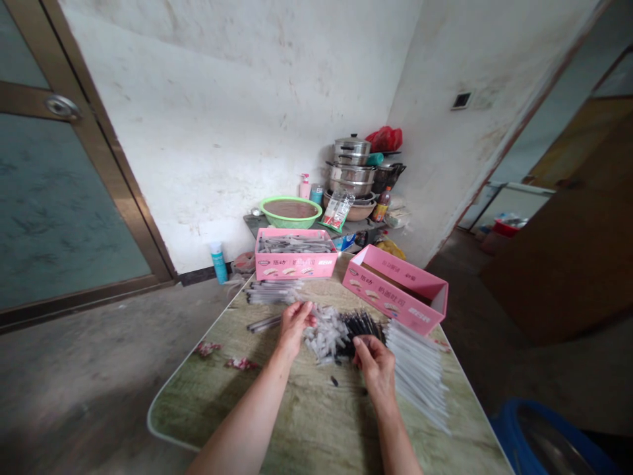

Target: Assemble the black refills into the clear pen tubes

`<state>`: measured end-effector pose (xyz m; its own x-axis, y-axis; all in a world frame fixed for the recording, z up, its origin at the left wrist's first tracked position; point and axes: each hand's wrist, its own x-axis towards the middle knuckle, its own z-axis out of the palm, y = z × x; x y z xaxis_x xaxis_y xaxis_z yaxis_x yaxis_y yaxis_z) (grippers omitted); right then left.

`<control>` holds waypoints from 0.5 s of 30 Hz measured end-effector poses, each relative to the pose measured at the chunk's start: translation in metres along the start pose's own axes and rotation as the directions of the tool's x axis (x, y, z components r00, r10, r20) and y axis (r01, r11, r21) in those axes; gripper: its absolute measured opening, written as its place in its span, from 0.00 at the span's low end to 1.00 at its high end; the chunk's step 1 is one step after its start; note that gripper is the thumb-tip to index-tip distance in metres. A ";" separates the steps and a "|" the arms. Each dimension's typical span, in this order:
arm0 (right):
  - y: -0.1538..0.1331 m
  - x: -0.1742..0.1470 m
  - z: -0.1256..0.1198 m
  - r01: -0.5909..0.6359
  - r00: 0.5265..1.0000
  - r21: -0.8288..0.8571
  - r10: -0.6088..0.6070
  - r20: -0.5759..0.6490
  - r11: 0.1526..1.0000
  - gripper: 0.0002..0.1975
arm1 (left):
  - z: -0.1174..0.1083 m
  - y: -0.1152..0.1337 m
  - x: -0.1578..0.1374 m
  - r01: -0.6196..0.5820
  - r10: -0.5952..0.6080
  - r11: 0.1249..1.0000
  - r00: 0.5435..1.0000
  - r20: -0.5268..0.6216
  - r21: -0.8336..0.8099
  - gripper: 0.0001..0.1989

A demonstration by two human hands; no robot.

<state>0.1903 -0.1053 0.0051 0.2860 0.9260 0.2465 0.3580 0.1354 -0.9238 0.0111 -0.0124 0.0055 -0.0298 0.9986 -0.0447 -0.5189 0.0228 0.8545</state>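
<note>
My left hand is at the left edge of a heap of small translucent caps, its thumb and fingers drawn together. What they hold, if anything, is too small to make out. Beside the near edge of a pile of thin black pen parts, my right hand is closed in a pinch, its contents hidden. Long translucent pen tubes lie side by side to its right. Beyond my left hand rests a row of greyish capped pens, with a couple of darker ones nearer me.
A pink box full of pens stands at the table's back; another pink box sits angled at the right. One small black piece lies on the table. Behind are a green basin and stacked pots.
</note>
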 end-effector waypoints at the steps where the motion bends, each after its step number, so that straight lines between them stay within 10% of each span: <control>1: 0.001 0.000 -0.002 0.023 1.000 -0.074 -0.023 0.001 0.997 0.19 | -0.001 0.000 0.001 -0.002 0.002 1.000 1.000 -0.009 -0.007 0.24; 7: 0.002 -0.002 -0.002 0.167 0.982 -0.490 -0.099 0.162 0.855 0.15 | -0.003 0.000 0.001 0.005 -0.005 1.000 1.000 -0.006 -0.016 0.24; 15: 0.000 -0.003 0.002 0.199 0.975 -0.499 -0.117 0.191 0.843 0.14 | 0.001 -0.001 -0.001 0.013 -0.013 1.000 1.000 0.027 0.003 0.24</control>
<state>0.1880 -0.1077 0.0039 0.0670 0.9539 0.2925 0.8027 0.1226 -0.5836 0.0121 -0.0129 0.0050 0.0005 0.9991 -0.0416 -0.5164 0.0359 0.8556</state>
